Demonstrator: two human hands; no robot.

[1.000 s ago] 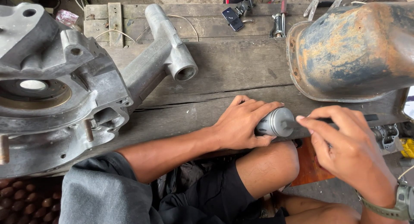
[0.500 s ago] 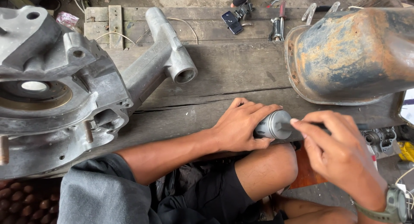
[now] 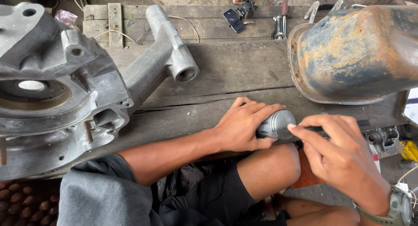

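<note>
My left hand (image 3: 246, 126) is wrapped around a small grey metal cylinder (image 3: 277, 124) held at the near edge of the wooden workbench (image 3: 226, 73), above my bare knee. The fingers of my right hand (image 3: 342, 154) pinch a thin dark part at the cylinder's right end; most of that part is hidden by the fingers. A watch sits on my right wrist.
A big grey cast engine casing (image 3: 56, 91) with a tubular arm (image 3: 167, 56) fills the left of the bench. A rusty upturned metal tank (image 3: 357, 52) lies at the right. A phone (image 3: 234, 20) and hand tools (image 3: 281, 19) rest at the far edge. Small parts (image 3: 383, 137) lie lower right.
Both hands stay on the cylinder. My right fingers have shifted slightly along its right end. The view has drifted a little.
</note>
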